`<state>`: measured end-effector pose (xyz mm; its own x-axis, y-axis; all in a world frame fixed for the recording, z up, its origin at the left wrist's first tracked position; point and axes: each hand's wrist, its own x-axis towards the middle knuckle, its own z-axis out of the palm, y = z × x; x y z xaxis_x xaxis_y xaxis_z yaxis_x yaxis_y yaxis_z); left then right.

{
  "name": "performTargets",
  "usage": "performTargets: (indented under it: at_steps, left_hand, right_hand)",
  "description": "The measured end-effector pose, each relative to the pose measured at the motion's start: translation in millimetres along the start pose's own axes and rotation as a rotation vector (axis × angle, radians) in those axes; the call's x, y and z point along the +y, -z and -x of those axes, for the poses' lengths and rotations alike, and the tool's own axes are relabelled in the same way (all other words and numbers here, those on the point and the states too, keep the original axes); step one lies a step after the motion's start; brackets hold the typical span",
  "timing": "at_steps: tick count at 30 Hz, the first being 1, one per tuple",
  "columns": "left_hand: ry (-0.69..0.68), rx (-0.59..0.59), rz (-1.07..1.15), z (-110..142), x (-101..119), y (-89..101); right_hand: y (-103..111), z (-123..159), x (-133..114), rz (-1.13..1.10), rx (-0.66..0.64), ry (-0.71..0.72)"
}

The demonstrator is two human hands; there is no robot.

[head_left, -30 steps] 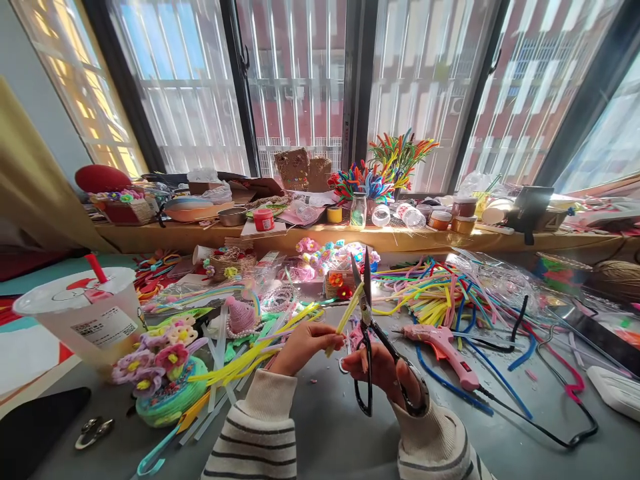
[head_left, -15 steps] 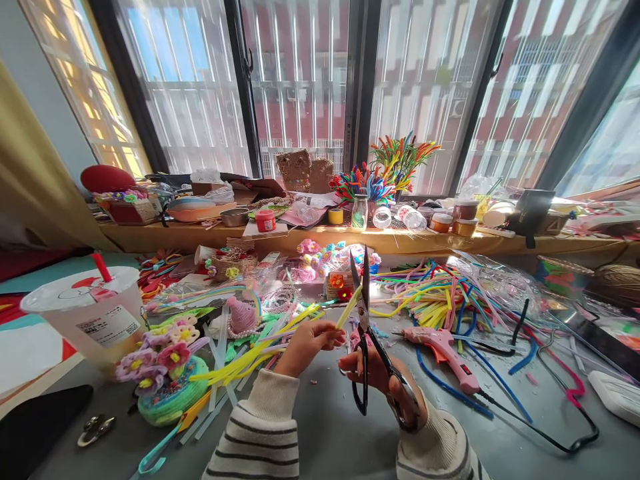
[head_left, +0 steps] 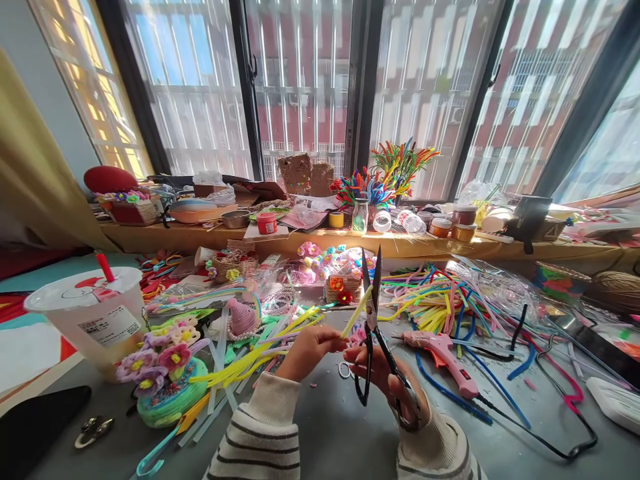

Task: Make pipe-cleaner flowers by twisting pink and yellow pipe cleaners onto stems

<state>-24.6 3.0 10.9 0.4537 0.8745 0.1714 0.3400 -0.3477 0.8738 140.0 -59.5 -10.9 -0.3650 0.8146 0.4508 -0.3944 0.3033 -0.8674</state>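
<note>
My left hand (head_left: 316, 347) is closed, pinching a short pale yellow pipe cleaner (head_left: 357, 312) that slants up to the right. My right hand (head_left: 387, 377) has its fingers around the handles of black-handled scissors (head_left: 371, 319). The scissor blades point upward and stand slightly apart, with the pipe cleaner's upper end at the blades near the pivot. Whether it lies between them I cannot tell. Just left of the right hand, a small white ring (head_left: 345, 369) shows near the fingers.
A pink glue gun (head_left: 443, 357) lies right of my hands, its cord trailing forward. Yellow pipe cleaners (head_left: 260, 357) and a green round piece with crocheted flowers (head_left: 173, 393) lie left, beside a lidded cup (head_left: 93, 320). More pipe cleaners (head_left: 440, 303) are heaped behind the glue gun.
The scissors and right hand have shifted slightly right, and the blades have come a little closer together. My left hand and the pipe cleaner have moved slightly right too.
</note>
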Motion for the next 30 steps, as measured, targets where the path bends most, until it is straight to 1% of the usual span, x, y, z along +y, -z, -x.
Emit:
performTargets:
  at_steps: [4,7,11,16,22,25,30]
  left_hand:
    - [0.007,0.002,-0.066,0,0,-0.2]
    - [0.029,0.001,-0.069,-1,-1,-0.3]
    - [0.047,0.000,-0.043,-1,-4,-1.0]
    - [0.044,-0.018,0.050,-2,-8,-3.9]
    - [0.050,-0.014,0.085,-3,-8,-5.7]
    - [0.022,0.006,0.082,-2,-8,-4.8]
    - [-0.043,0.009,-0.012,-3,-11,-3.0]
  right_hand:
    - [-2,2,-3,0.013,-0.005,0.029]
    - [-1,3,-4,0.030,-0.028,0.015]
    - [-1,3,-6,0.035,-0.023,-0.002]
    - [-2,3,-6,0.011,0.017,0.033]
    - [-4,2,-10,0.069,0.032,0.043]
    - [-1,2,-10,0.070,0.009,0.043]
    - [3,2,-10,0.088,0.006,0.040]
